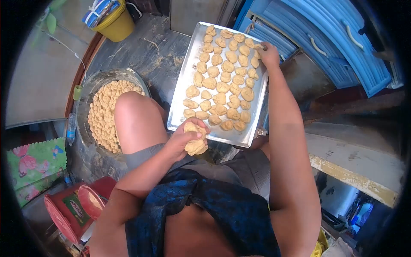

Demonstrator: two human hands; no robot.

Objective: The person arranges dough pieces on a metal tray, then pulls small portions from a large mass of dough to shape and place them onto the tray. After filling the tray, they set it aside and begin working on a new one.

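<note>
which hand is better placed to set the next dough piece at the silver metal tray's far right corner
Right, probably: the right hand is at that corner, while the left hand holds a yellowish dough lump by the tray's near edge.

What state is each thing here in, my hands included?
Metal tray: uncovered, holding rows of separate dough pieces
Left hand: closed on a dough lump
Right hand: at the tray's right edge, grip unclear
Round basin: uncovered, heaped with small dough bits
Yellow bucket: upright, colorful bundle at its mouth
</note>
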